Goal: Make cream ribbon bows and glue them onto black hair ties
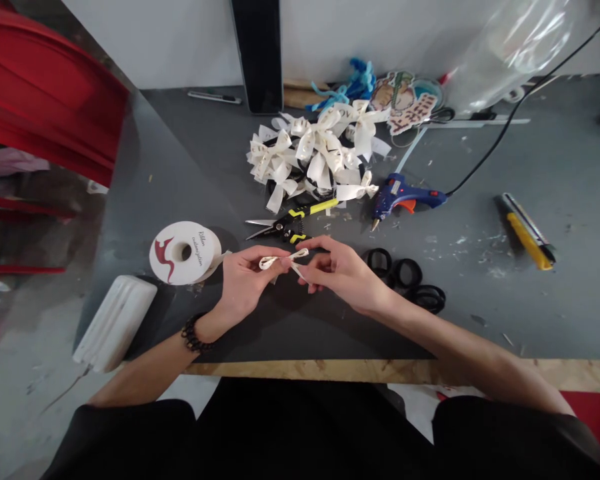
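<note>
A short strip of cream ribbon (283, 258) is folded into loops between both hands above the grey table (195, 167). My left hand (245, 280) pinches the ribbon's left loop with thumb and fingers closed. My right hand (337, 273) pinches its right end, fingers curled. A spool of cream ribbon (183, 253) lies flat just left of my left hand. Yellow-handled scissors (287, 223) lie just beyond the hands.
A pile of finished cream bows (315, 157) sits behind the scissors. A blue glue gun (405, 197) with a black cord lies to the right, black hair ties (407, 277) nearer, a yellow utility knife (527, 233) far right. A white ridged block (115, 320) overhangs the left edge.
</note>
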Available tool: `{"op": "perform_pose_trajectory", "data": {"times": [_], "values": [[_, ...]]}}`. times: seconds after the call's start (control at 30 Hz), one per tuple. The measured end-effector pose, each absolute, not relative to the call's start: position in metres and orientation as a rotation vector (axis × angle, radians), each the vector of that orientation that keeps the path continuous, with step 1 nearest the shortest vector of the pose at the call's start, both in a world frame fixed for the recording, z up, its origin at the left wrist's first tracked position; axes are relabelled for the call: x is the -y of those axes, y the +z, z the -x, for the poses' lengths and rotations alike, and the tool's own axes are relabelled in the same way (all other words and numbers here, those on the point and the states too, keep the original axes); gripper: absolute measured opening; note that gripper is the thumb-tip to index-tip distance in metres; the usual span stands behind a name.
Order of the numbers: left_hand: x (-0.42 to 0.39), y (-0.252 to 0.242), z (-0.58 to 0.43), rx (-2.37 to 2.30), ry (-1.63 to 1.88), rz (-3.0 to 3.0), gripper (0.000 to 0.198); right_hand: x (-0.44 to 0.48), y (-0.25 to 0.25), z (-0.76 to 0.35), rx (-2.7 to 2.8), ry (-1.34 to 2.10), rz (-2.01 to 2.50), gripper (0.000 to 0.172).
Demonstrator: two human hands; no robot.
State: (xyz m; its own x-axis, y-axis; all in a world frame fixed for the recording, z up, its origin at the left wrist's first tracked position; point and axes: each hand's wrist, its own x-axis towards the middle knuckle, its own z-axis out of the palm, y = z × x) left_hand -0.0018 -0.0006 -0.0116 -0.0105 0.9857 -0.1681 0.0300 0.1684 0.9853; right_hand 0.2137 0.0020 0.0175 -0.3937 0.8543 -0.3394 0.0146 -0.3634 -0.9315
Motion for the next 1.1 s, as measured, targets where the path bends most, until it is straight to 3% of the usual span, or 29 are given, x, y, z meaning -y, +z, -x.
{"op": "perform_pose_trajectory", "data": {"times": [0.63, 0.8, 0.9, 1.1], "values": [[-0.004, -0.015, 0.001, -1.284, 1.079, -1.081, 0.021, -0.012, 0.035, -0.23, 1.7, 1.665, 1.304, 0.03], [-0.002, -0.012, 0.002, -1.286, 1.105, -1.093, 0.022, -0.011, 0.036, -0.225, 1.737, 1.637, 1.315, 0.035], [-0.001, -0.01, 0.003, -1.246, 1.095, -1.107, 0.025, -0.01, 0.035, -0.223, 1.79, 1.52, 1.312, 0.037], [0.001, -0.007, 0.005, -1.169, 1.046, -1.111, 0.033, -0.009, 0.034, -0.223, 1.69, 1.172, 1.359, 0.021]]}}
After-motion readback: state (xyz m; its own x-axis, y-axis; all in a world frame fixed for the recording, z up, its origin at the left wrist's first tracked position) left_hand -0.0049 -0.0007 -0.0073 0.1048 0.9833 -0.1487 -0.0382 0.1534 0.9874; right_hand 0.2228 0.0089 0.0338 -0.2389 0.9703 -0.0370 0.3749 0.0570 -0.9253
